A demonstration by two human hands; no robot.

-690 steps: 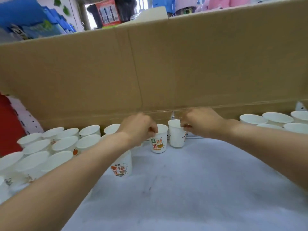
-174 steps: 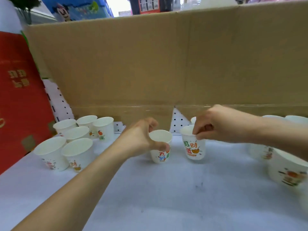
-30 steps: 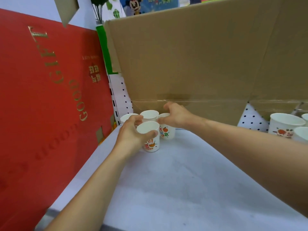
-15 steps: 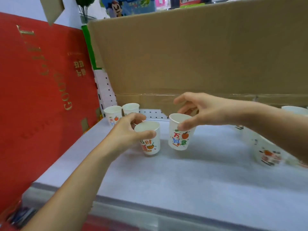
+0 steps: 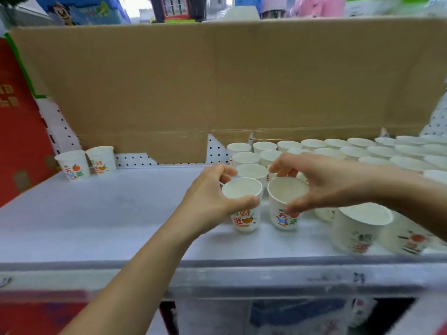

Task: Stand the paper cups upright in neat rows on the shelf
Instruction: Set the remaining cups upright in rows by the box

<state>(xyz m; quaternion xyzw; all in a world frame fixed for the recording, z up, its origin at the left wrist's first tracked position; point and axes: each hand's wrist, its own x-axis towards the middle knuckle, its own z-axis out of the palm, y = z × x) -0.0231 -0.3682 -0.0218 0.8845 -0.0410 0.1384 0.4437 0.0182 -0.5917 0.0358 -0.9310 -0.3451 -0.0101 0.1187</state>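
Both cups have shifted right along the shelf [image 5: 101,213] since half a sec ago, from nr the left-end pair to right beside the big cluster. Left hand [image 5: 212,197] grasps the left cup [image 5: 244,206] w/ thumb across the near rim and fingers curled round the far side; cup stands upright on the shelf, orange-bowl print facing fwd. Right hand [image 5: 321,182] grasps the right cup [image 5: 285,204], thumb on the near wall, fingers arched over the far rim; cup upright, just beside the left one, rims nearly touching. Can't tell if its base is fully down.

Behind them, rows of upright cups [image 5: 338,151] fill the back-right part of the shelf up to the right edge, packed close. Two larger-looking cups [image 5: 360,228] sit nr the front edge at right, blurred. Two lone cups [image 5: 84,162] stand side by side at the back-left corner, well apart from the rest. Cardboard sheet [image 5: 217,83] stands along the back edge; red box [image 5: 14,122] at the left end.
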